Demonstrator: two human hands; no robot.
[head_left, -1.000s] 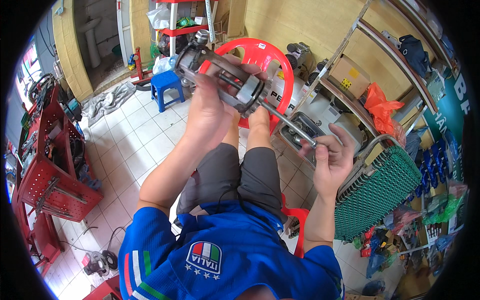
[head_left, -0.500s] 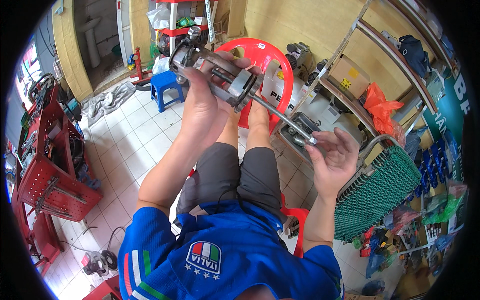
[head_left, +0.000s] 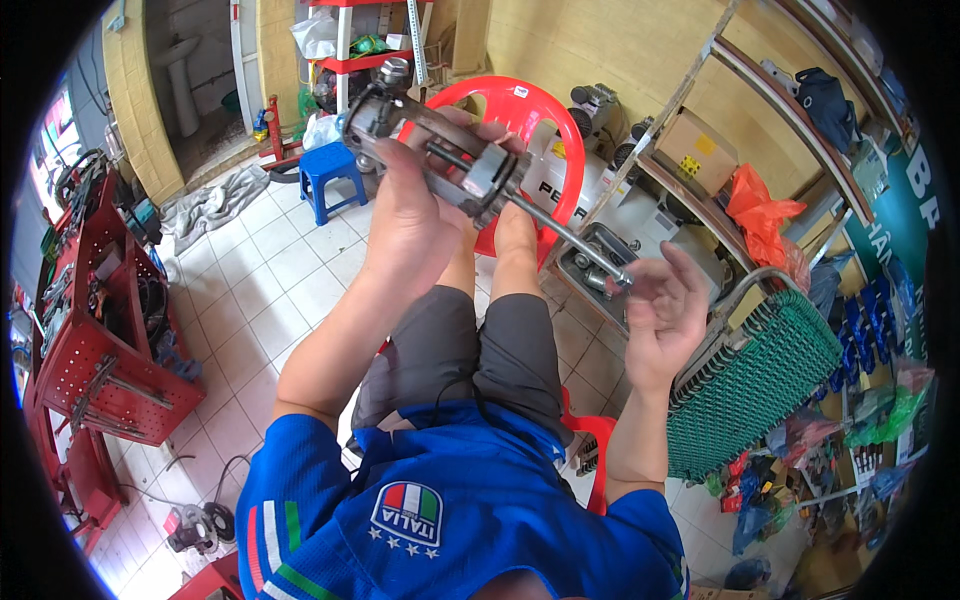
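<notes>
My left hand (head_left: 410,200) is closed around a metal puller-like assembly (head_left: 480,175), holding it tilted above my lap. Its heavy frame has a bolt head (head_left: 393,70) at the upper left. A long threaded rod (head_left: 570,235) runs through the frame and slopes down to the right, ending in a small nut (head_left: 622,277). My right hand (head_left: 665,320) is at that end, its fingers apart and slightly blurred. The index fingertip is against or just behind the nut; the thumb stands off below it. Part of the frame is hidden by my left palm.
Ahead stands a red plastic chair (head_left: 575,140), with a blue stool (head_left: 330,178) to its left. A red tool cart (head_left: 120,370) is at the left. To the right are a metal tray (head_left: 590,290) with parts, a green woven chair (head_left: 755,385) and shelving (head_left: 780,115).
My right thumb has come away from the nut and dropped slightly, and its fingers have shifted and blurred. The left hand and the assembly have moved slightly to the right.
</notes>
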